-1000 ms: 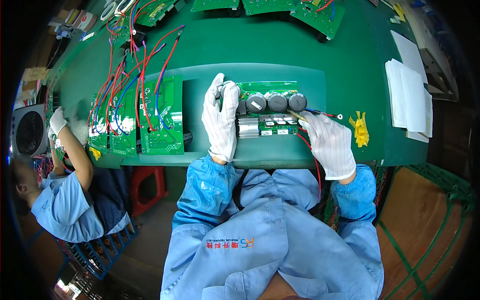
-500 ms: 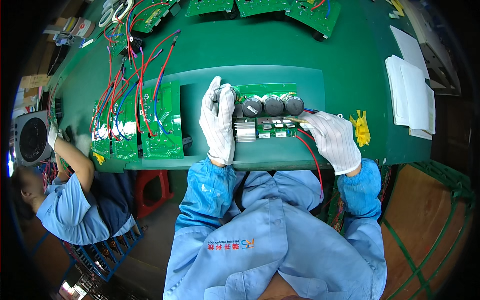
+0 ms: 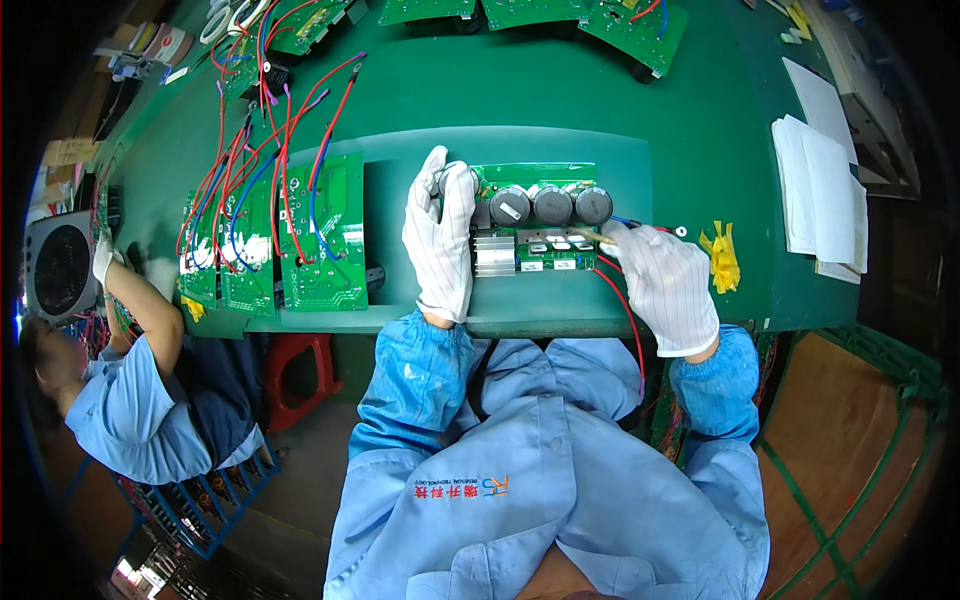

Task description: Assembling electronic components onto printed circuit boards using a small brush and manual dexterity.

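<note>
A green circuit board (image 3: pixel 545 178) lies in front of me, with a row of large black capacitors (image 3: pixel 552 206) and a silver finned heatsink (image 3: pixel 494 256). My left hand (image 3: pixel 442 240), in a white striped glove, is closed on the board's left end, its fingers around the capacitor there. In my gloved right hand (image 3: pixel 668 285) a thin tan stick (image 3: pixel 592 236) is pinched, its tip over the small parts below the capacitors. The tip's exact contact is too small to tell. From the board's right end, a red wire (image 3: pixel 626 300) hangs over the table edge.
Several boards with red and blue wires (image 3: pixel 325 240) lie to the left. More boards (image 3: pixel 630 35) line the far side. Yellow tape scraps (image 3: pixel 721 258) and white papers (image 3: pixel 822 190) lie at right. A co-worker (image 3: pixel 150 390) sits at left beside a fan (image 3: pixel 62 268).
The stick in my right hand has shifted slightly, and that hand has turned a little. My left hand keeps its hold on the board. The whole view has moved slightly.
</note>
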`<act>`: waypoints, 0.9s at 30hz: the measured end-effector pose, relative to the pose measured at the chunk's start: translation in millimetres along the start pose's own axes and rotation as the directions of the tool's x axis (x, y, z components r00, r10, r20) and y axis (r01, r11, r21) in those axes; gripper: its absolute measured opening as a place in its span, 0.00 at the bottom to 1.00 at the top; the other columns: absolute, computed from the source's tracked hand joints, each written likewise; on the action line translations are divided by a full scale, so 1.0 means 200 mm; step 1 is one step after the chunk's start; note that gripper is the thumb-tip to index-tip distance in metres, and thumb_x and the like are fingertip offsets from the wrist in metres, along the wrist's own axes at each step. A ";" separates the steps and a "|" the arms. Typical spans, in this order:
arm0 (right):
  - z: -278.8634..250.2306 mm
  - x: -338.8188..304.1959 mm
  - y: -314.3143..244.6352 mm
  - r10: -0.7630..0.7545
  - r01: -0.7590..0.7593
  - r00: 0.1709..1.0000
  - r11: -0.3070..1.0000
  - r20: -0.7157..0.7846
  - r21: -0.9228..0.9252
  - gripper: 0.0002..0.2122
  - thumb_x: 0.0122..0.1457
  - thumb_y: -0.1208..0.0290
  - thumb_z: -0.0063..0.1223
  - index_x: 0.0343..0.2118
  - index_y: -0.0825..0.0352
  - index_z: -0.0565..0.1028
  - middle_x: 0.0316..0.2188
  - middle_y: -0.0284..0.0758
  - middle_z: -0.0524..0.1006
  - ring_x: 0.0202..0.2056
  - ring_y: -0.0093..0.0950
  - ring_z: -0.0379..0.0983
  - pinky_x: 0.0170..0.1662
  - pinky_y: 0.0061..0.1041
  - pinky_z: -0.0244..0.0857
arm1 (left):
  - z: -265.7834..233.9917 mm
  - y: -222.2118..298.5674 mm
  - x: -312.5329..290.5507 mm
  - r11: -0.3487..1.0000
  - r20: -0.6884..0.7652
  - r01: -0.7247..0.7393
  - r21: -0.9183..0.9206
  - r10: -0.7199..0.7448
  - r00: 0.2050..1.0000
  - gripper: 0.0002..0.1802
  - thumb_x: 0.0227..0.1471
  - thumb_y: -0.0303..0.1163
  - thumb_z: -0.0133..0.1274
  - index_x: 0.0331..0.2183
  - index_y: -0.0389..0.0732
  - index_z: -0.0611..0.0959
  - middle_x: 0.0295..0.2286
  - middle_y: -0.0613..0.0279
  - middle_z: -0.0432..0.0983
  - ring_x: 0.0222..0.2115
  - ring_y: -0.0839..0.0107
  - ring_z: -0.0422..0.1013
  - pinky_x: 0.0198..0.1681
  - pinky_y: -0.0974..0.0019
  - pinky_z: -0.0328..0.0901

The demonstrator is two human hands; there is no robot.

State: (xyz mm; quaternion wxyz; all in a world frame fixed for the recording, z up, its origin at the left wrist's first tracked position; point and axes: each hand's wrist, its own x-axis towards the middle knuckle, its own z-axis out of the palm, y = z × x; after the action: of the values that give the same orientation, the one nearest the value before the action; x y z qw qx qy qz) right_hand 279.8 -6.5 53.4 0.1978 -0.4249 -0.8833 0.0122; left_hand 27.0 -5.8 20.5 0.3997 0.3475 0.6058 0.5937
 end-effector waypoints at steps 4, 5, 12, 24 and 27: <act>0.04 -0.02 0.01 -0.013 0.013 1.000 1.000 -0.015 0.004 0.14 0.56 0.75 0.59 0.47 0.64 0.80 0.33 0.34 0.81 0.32 0.34 0.80 0.33 0.32 0.73 | 0.01 0.01 0.00 1.000 -0.002 -0.015 0.003 0.015 1.000 0.30 0.64 0.40 0.58 0.60 0.33 0.74 0.44 0.59 0.79 0.43 0.73 0.75 0.50 0.68 0.70; 0.04 -0.03 0.01 -0.025 0.026 0.999 0.998 -0.019 0.051 0.15 0.56 0.74 0.59 0.47 0.64 0.80 0.33 0.35 0.81 0.32 0.34 0.80 0.34 0.32 0.74 | 0.01 0.01 0.00 1.000 0.000 -0.017 -0.001 0.017 1.000 0.30 0.64 0.40 0.58 0.60 0.33 0.74 0.44 0.59 0.79 0.43 0.73 0.75 0.50 0.68 0.70; -0.01 -0.05 -0.02 0.054 -0.044 0.993 0.994 -0.107 0.098 0.13 0.58 0.73 0.59 0.47 0.65 0.81 0.32 0.36 0.81 0.31 0.35 0.80 0.33 0.33 0.73 | 0.00 0.00 0.00 0.998 -0.011 -0.047 0.051 0.048 0.999 0.29 0.64 0.40 0.59 0.59 0.32 0.75 0.44 0.56 0.80 0.44 0.71 0.76 0.51 0.66 0.70; -0.06 -0.16 -0.06 0.166 -0.170 0.985 0.974 0.037 0.152 0.13 0.59 0.75 0.58 0.47 0.66 0.82 0.38 0.36 0.85 0.34 0.35 0.80 0.36 0.33 0.73 | -0.03 0.03 0.15 0.979 0.124 0.078 0.187 -0.102 0.987 0.38 0.60 0.51 0.61 0.55 0.25 0.77 0.48 0.47 0.80 0.49 0.63 0.76 0.55 0.65 0.68; -0.06 -0.18 -0.05 0.180 -0.184 0.983 0.972 0.040 0.146 0.13 0.60 0.75 0.58 0.48 0.66 0.82 0.38 0.36 0.85 0.34 0.35 0.81 0.36 0.32 0.73 | -0.03 0.03 0.15 0.976 0.128 0.093 0.198 -0.120 0.985 0.38 0.60 0.52 0.61 0.55 0.25 0.77 0.47 0.47 0.81 0.49 0.63 0.76 0.56 0.65 0.67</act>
State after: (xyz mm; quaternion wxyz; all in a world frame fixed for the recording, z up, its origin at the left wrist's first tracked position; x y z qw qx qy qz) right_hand 296.0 -41.9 53.9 0.2151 -0.4882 -0.8397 0.1018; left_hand 7.8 19.1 23.6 0.4370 0.3916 0.6485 0.4849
